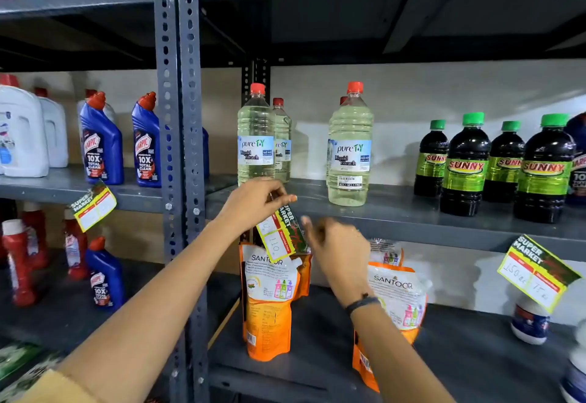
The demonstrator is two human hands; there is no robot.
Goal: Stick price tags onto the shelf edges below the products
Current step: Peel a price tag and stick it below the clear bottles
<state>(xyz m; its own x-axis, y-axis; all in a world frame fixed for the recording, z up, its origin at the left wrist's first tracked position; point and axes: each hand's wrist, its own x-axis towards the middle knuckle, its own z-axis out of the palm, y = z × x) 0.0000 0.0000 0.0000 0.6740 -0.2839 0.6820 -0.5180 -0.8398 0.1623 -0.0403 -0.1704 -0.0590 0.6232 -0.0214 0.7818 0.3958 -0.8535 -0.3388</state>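
My left hand (255, 199) pinches the top of a yellow, red and green price tag (280, 234) against the grey shelf edge (412, 228), just below the clear liquid bleach bottles (256, 136). The tag hangs tilted, with "110" written on it. My right hand (336, 250) hovers just right of the tag, blurred, fingers loosely apart and holding nothing. Two other tags hang on shelf edges: one at the left (93, 206) under the blue toilet-cleaner bottles (101, 142), one at the right (539, 271) under the dark green-capped bottles (464, 168).
A perforated grey upright (180, 149) splits the racks. Orange refill pouches (269, 301) stand on the lower shelf below my hands. Red bottles (19, 263) fill the lower left, white jugs (22, 136) the middle left. A white tub (529, 323) sits at the lower right.
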